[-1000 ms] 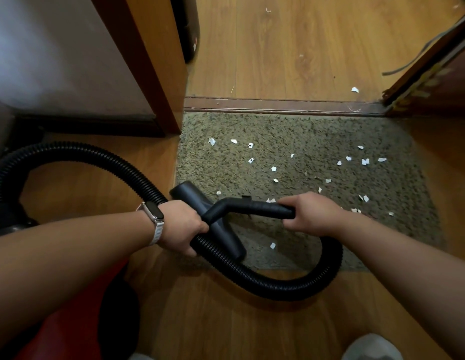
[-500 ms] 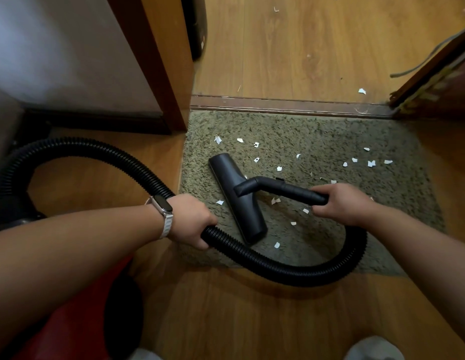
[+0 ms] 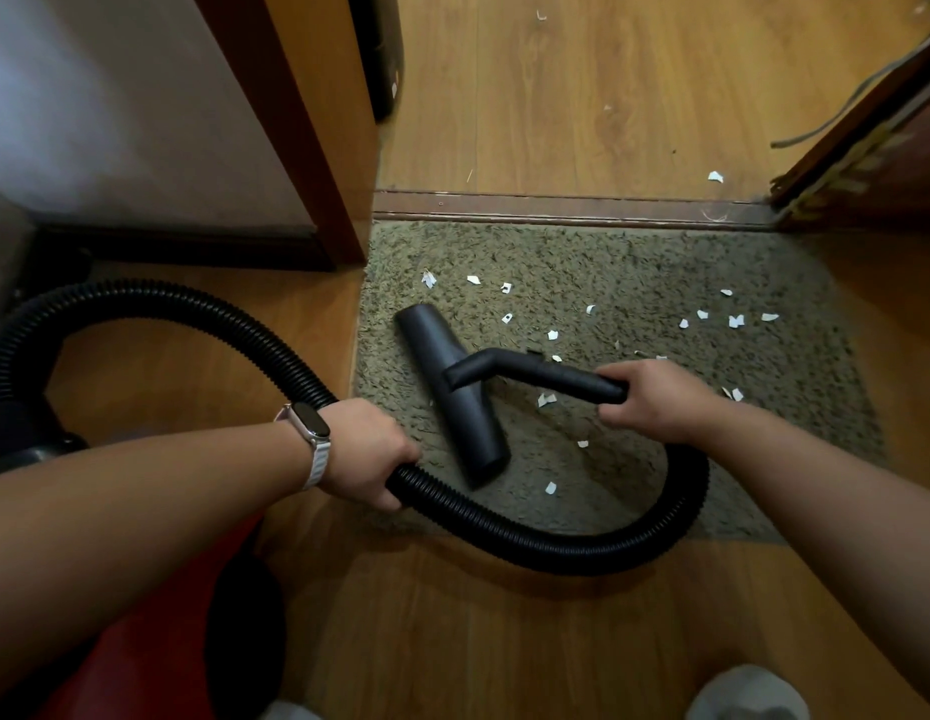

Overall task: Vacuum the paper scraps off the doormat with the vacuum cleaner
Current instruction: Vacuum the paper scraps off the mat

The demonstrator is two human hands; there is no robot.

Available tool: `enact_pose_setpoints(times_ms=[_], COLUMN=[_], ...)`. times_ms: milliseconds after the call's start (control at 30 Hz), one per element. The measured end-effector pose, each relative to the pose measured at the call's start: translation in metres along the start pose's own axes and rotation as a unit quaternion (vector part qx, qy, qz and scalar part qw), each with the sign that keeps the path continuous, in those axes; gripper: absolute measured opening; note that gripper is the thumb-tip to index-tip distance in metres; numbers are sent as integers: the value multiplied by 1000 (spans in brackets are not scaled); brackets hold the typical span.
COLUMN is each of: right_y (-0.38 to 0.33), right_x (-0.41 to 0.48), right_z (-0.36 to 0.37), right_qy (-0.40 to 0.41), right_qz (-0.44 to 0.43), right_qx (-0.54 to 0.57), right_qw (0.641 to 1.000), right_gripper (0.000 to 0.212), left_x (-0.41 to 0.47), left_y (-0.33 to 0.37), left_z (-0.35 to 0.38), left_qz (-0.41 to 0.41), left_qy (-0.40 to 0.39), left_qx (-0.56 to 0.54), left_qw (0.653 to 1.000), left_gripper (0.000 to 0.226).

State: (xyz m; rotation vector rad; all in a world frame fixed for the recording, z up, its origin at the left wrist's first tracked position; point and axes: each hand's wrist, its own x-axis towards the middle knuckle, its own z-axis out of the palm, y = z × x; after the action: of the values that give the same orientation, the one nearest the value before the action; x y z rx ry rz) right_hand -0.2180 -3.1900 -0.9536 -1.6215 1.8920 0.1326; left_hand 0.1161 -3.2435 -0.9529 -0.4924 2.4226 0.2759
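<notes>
Both hands are clamped on: the right hand point(image 3: 655, 402) curls round the black wand point(image 3: 556, 376), and the left hand point(image 3: 369, 454) wraps the ribbed hose point(image 3: 504, 527) just at the mat's near-left corner. Wood floor point(image 3: 582, 96) all round, and on it the grey-green doormat point(image 3: 660, 262), lying right up against the dark threshold point(image 3: 556, 207), with the door frame point(image 3: 317, 122) at its far-left corner. Down at lower left, a slice of the red vacuum body point(image 3: 140, 652). The hose arches in over the floor from the left, runs through the left hand, then loops along the mat's near edge and up to the right hand. The nozzle point(image 3: 447, 392) sits on the mat's left half, running from far-left to near, with its near end close to the hose. White scraps point(image 3: 735, 321) dot the mat: a line beyond the nozzle, a cluster out right, a few between nozzle and right hand, one inside the hose loop. A stray scrap point(image 3: 715, 176) lies past the threshold. A pale-banded watch point(image 3: 312, 428) is on the left wrist.
</notes>
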Motion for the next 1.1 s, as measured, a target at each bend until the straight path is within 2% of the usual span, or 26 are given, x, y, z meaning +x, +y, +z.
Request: enact_pose_setpoints(times_ms=[133,400,767,933,1100], right_y=[16,-19,4,-3,-8], right_x=[-4,1,-8,-6,-2], right_z=[-11,8,-7,-3,-2], right_qy=[9,-27,-20,-29,-27], right_qz=[23,-60,-18,-27,-37], right_qx=[18,-36,-27,-21,-37], right_qw=[1000,997,999,999,998], right_gripper=[35,22,18,10,13], left_x=[5,-2,5,3,3], left_y=[-1,2,0,0,-2], left_z=[-9,-6,-8,-3,0], left_qz=[-14,5,-7,-3,0], left_qy=[20,-6,14,26,18], left_qx=[-7,17,14,19,7], left_qw=[1000,1000,1000,999,1000], left_gripper=[38,39,41,40,41])
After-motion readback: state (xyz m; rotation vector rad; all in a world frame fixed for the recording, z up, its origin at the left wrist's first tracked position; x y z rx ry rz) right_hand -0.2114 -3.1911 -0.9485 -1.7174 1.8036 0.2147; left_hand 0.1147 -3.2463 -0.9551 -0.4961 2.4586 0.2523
